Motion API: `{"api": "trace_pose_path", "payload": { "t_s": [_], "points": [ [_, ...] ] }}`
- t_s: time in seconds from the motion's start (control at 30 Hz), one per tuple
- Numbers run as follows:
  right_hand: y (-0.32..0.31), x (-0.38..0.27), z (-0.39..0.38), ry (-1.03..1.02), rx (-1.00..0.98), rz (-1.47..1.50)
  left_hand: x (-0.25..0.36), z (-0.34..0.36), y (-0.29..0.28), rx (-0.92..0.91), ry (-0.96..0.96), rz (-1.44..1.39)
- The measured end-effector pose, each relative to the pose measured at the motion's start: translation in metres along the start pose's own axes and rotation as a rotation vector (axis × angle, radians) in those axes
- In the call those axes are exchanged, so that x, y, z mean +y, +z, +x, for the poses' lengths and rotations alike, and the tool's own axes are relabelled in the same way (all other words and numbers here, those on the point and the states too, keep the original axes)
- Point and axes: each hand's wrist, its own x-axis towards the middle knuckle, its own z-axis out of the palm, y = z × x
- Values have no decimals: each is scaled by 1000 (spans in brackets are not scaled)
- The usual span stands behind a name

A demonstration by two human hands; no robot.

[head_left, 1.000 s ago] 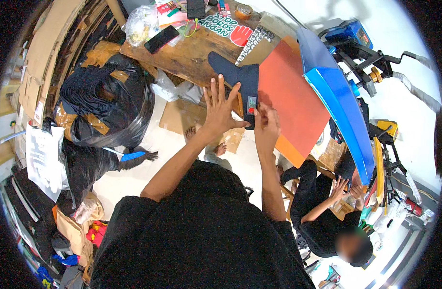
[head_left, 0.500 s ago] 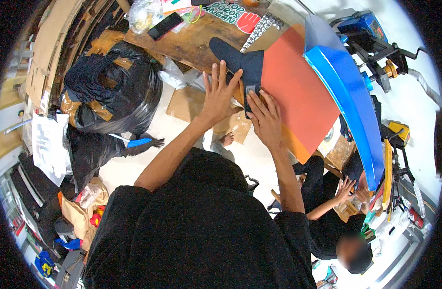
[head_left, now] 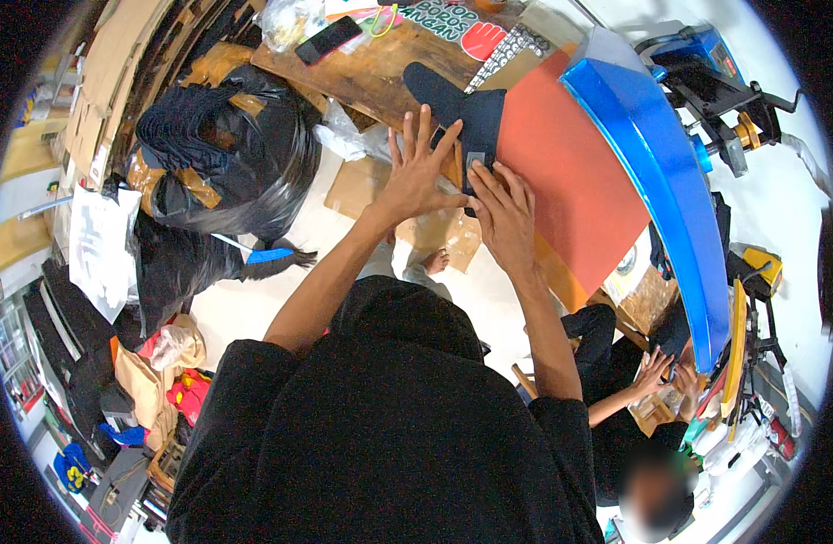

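A dark navy cloth piece (head_left: 481, 118) lies at the edge of the wooden table, with a rounded flap at its far left and a narrow strip toward me. A small grey patch (head_left: 475, 159) sits on that strip. My left hand (head_left: 418, 177) is spread at the cloth's left side, its thumb reaching toward my right hand. Over the lower end of the strip, my right hand (head_left: 507, 213) rests with its fingers laid along the cloth, just below the patch. Its fingertips touch the strip; what lies beneath them is hidden.
An orange-red sheet (head_left: 575, 163) covers the table's right part, beside a blue curved panel (head_left: 634, 159). A phone (head_left: 329, 41) lies on the wooden table (head_left: 371, 77). Black plastic-wrapped bundles (head_left: 244, 163) stand at left. Another person's hands (head_left: 654, 374) work at lower right.
The whole view has shifted slightly. My right hand's fingers have slid a little and now bend more over the strip, and my left thumb has come closer to them. The cloth stays in place.
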Motion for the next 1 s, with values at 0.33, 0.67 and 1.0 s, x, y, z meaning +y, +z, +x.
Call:
{"api": "trace_pose_path", "payload": {
  "t_s": [0.33, 0.67, 1.0],
  "points": [
    [0, 3, -3, -43, -3, -34, 1, 1, 2, 26, 3, 95],
    [2, -2, -2, -13, 51, 1, 2, 0, 1, 7, -1, 89],
    [2, 14, 23, -23, 213, 149, 3, 0, 0, 49, 20, 53]
  ]
}}
